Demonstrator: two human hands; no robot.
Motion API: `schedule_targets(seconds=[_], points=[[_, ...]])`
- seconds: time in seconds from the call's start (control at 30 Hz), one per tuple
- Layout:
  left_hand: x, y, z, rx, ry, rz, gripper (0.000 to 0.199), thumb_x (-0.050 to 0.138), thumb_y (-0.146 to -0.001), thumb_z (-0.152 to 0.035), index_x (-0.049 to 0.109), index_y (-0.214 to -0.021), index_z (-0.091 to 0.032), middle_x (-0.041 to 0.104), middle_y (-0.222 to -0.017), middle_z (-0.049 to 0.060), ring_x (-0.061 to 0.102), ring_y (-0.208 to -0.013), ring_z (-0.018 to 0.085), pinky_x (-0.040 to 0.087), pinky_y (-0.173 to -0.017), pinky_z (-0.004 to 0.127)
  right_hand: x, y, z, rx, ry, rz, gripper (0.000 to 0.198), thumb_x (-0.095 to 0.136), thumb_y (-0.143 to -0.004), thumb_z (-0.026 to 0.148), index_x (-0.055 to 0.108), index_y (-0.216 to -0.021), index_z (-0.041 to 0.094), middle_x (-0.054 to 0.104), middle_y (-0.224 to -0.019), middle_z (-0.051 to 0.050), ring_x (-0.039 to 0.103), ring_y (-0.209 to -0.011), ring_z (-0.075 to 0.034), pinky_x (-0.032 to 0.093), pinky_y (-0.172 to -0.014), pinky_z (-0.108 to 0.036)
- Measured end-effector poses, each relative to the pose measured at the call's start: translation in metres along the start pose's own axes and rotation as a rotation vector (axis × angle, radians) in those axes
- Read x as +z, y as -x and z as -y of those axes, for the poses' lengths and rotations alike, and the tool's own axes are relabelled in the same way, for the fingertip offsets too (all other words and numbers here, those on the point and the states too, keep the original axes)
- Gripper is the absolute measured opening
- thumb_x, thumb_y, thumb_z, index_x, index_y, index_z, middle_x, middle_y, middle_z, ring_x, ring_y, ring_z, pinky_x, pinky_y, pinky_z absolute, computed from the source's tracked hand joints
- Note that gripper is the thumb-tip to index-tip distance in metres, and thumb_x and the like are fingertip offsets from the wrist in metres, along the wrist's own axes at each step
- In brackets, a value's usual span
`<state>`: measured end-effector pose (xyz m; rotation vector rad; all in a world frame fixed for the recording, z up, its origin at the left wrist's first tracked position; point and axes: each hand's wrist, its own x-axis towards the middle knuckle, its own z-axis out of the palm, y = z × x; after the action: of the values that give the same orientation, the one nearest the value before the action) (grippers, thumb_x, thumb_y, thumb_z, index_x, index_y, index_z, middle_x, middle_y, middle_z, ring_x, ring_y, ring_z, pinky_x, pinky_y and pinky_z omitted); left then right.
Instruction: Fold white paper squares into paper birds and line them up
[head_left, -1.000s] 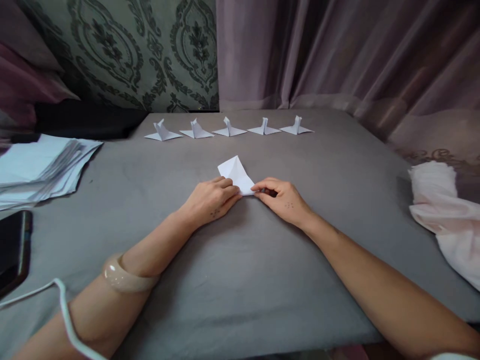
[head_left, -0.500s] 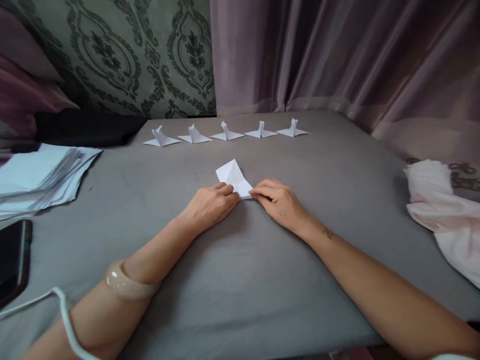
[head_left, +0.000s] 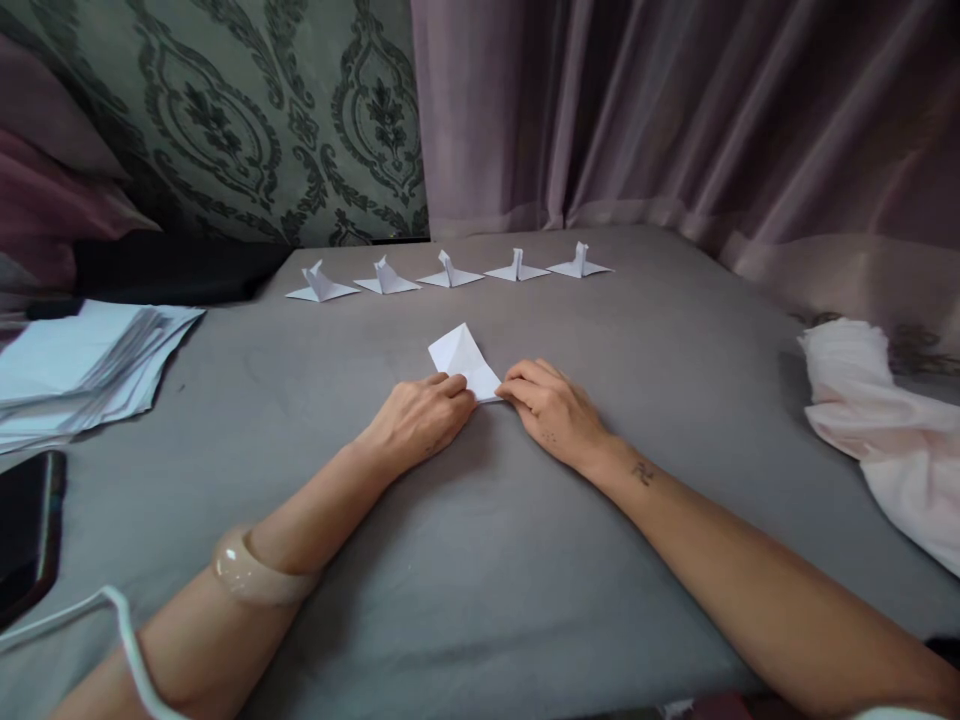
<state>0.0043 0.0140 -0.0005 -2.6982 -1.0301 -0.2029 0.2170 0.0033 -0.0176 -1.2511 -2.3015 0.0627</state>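
Observation:
A small folded sheet of white paper (head_left: pixel 466 358) lies on the grey cloth between my hands, with a crease running down from its far tip. My left hand (head_left: pixel 429 415) grips its near left edge, fingers curled over it and hiding that side. At the near right corner, my right hand (head_left: pixel 553 412) pinches the paper between thumb and fingertips. Beyond the hands stands a row of several white folded-paper figures, among them one in the middle (head_left: pixel 450 272) with flat wings and an upright centre.
A stack of white paper (head_left: pixel 82 360) sits at the left, with a dark phone (head_left: pixel 30 530) nearer me. A white cable (head_left: pixel 124 625) crosses my left forearm. Pale pink cloth (head_left: pixel 885 430) lies at the right. Curtains (head_left: pixel 637 110) and a patterned wall close off the back.
The view has shifted slightly. My right hand has turned a little at the wrist, still pinching the paper's corner; my left hand keeps its hold.

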Motion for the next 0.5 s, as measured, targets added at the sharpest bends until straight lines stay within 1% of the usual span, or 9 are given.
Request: schedule_targets(seconds=[0.17,0.3,0.4,0.5], points=[[0.002,-0.007,-0.004,-0.013,-0.047,-0.045,0.039,0.035,-0.102,-0.035,0.063,-0.083,-0.016,0.062,-0.076,0.004,0.059,-0.069,0.016,0.021,-0.046,0.028,-0.001,-0.001,0.001,0.026,0.031,-0.006,0.023,0.050,-0.094,0.013,0.071,-0.093,0.019,0.067,-0.094,-0.005,0.055,-0.088,-0.018,0.041,-0.072,-0.029],[0.004,-0.014,-0.006,-0.011,-0.084,-0.041,0.039,0.035,-0.102,-0.036,0.062,-0.081,-0.016,0.061,-0.072,0.004,0.060,-0.068,0.017,0.022,-0.046,0.028,0.000,-0.002,0.003,0.036,0.050,-0.005,0.022,0.050,-0.094,0.015,0.071,-0.095,0.018,0.067,-0.091,-0.006,0.055,-0.087,-0.019,0.041,-0.072,-0.030],[0.005,-0.016,-0.007,0.009,-0.127,0.010,0.028,0.040,-0.100,-0.026,0.061,-0.083,-0.016,0.061,-0.072,0.004,0.061,-0.067,0.018,0.023,-0.045,0.027,0.000,-0.002,0.003,0.031,0.053,-0.011,0.023,0.049,-0.094,0.015,0.071,-0.096,0.018,0.066,-0.090,-0.006,0.055,-0.088,-0.019,0.041,-0.073,-0.030],[0.003,-0.017,-0.008,0.057,-0.166,0.081,0.018,0.045,-0.095,-0.013,0.060,-0.085,-0.016,0.063,-0.076,0.004,0.061,-0.068,0.017,0.029,-0.045,0.026,0.000,-0.002,0.004,0.022,0.056,-0.004,0.024,0.047,-0.095,0.015,0.071,-0.097,0.019,0.064,-0.091,-0.007,0.055,-0.089,-0.019,0.040,-0.073,-0.031]])
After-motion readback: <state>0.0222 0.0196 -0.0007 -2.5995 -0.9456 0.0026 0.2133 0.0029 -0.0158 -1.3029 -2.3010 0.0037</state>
